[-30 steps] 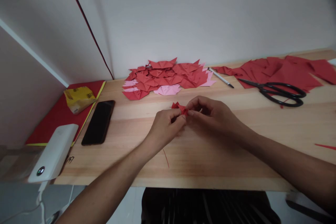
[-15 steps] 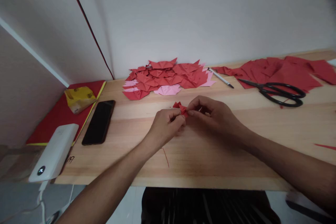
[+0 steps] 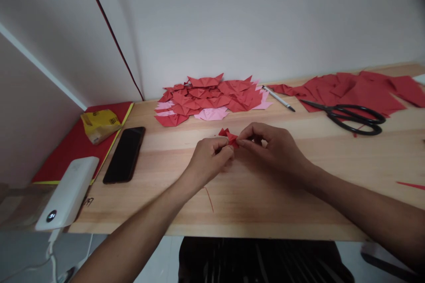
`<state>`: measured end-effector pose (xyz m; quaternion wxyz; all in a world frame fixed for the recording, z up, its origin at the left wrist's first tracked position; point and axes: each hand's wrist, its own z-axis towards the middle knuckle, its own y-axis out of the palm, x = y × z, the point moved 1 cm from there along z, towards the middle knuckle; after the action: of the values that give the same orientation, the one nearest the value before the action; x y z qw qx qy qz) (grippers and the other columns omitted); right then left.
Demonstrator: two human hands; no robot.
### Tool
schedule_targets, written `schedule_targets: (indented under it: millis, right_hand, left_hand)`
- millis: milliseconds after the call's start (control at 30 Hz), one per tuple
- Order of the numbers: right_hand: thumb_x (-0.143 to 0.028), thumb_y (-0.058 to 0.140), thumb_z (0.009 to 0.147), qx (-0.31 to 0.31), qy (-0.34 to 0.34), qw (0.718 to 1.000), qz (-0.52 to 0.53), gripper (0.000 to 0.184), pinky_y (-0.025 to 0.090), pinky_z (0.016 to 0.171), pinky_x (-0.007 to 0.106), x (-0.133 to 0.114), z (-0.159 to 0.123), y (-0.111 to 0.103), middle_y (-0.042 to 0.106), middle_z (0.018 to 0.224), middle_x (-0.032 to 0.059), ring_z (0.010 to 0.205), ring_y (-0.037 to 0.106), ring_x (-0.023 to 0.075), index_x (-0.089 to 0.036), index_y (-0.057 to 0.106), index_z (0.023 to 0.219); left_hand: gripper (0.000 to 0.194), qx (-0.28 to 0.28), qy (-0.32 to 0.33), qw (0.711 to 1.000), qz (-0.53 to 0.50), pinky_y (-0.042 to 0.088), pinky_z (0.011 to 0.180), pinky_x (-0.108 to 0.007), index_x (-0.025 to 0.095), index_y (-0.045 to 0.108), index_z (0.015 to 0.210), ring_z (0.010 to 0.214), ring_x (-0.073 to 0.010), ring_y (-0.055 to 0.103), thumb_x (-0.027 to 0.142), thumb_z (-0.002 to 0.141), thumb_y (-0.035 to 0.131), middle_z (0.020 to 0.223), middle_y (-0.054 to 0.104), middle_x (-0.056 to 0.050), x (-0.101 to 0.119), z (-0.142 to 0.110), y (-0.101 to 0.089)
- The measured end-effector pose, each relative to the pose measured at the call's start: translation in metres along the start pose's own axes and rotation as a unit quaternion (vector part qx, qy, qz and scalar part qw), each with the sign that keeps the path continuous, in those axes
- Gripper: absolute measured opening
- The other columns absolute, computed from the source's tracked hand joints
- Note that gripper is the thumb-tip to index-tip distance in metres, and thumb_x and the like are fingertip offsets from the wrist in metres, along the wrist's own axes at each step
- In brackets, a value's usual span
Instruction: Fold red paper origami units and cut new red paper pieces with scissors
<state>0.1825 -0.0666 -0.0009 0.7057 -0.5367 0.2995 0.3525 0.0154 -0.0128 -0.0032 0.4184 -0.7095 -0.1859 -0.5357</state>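
A small folded piece of red paper (image 3: 232, 139) is held between my two hands, a little above or on the wooden table; the exact height I cannot tell. My left hand (image 3: 212, 155) pinches it from the left with thumb and forefinger, covering its lower part. From the right, my right hand (image 3: 269, 142) grips its edge between thumb and fingertips. Behind my hands lies a pile of folded red and pink paper pieces (image 3: 202, 99), several with pointed corners.
Black-handled scissors (image 3: 357, 118) rest against loose red paper (image 3: 361, 90) at the right. A pen (image 3: 279, 98) lies between the paper piles. To the left are a phone (image 3: 124, 154), a white power bank (image 3: 68, 192) with a cable, and a yellow packet (image 3: 101, 126) on a red folder (image 3: 63, 159).
My right hand has shifted very slightly, with its fingers still on the paper's edge. The left hand keeps its pinch, and the other things stay where they were.
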Motion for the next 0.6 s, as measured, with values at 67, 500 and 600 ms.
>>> schedule_targets:
  millis: [67, 500, 600]
  right_hand:
    - [-0.027, 0.061, 0.085, -0.010, 0.007, 1.000, 0.011, 0.010, 0.038, 0.054, 0.025, 0.0007, 0.0005, 0.0001, 0.066, 0.073, -0.0011, 0.060, 0.052, 0.0115, -0.021, 0.064, 0.078]
    - [-0.024, 0.059, 0.085, -0.041, -0.009, 0.998, 0.050, 0.007, 0.043, 0.061, 0.027, -0.0009, 0.0018, 0.0012, 0.060, 0.087, 0.0017, 0.073, 0.055, 0.0139, -0.021, 0.059, 0.079]
    - [-0.029, 0.060, 0.085, -0.051, 0.032, 0.996, 0.072, 0.009, 0.044, 0.061, 0.027, 0.0006, 0.0009, 0.0002, 0.063, 0.084, 0.0001, 0.069, 0.055, 0.0131, -0.022, 0.061, 0.080]
  left_hand:
    - [0.024, 0.000, -0.010, 1.000, -0.003, 0.032, 0.048, -0.020, 0.016, 0.052, 0.054, 0.047, -0.0080, 0.044, 0.021, 0.077, 0.047, 0.049, 0.047, 0.004, 0.0004, -0.0001, -0.0003]
    - [0.024, 0.016, 0.044, 0.998, 0.053, 0.029, 0.054, -0.024, 0.017, 0.044, 0.055, 0.055, -0.0098, 0.040, 0.021, 0.079, 0.045, 0.053, 0.040, 0.004, 0.0011, -0.0019, 0.0011]
    - [0.025, 0.029, 0.065, 0.994, 0.083, 0.028, 0.055, -0.024, 0.017, 0.038, 0.056, 0.056, -0.0093, 0.038, 0.020, 0.081, 0.044, 0.055, 0.037, 0.005, 0.0023, -0.0035, 0.0023]
